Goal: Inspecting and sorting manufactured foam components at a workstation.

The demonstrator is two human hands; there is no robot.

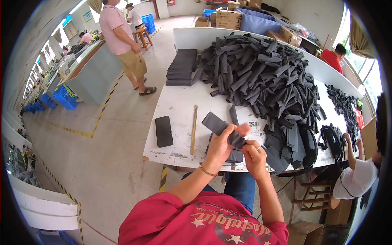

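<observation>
Close to the front edge of the white table, a dark grey strip of folded fabric (214,123) is stretched between my two hands. My left hand (221,146) grips its middle, thumb on top, with the fingertips smeared by motion. At its lower right end, my right hand (255,158) pinches the strip with bent fingers. Below the hands, more dark pieces (234,157) lie on the table, partly covered by my fingers and wrist. A large heap of rolled dark fabric pieces (261,69) rises beyond my hands. Flat dark pieces (289,141) lie to the right.
A neat stack of flat dark pieces (181,67) sits at the far left of the table (175,104). A black phone (164,131) and a wooden stick (194,130) lie left of my hands. A co-worker (355,175) sits at the right; another person (120,41) stands in the aisle.
</observation>
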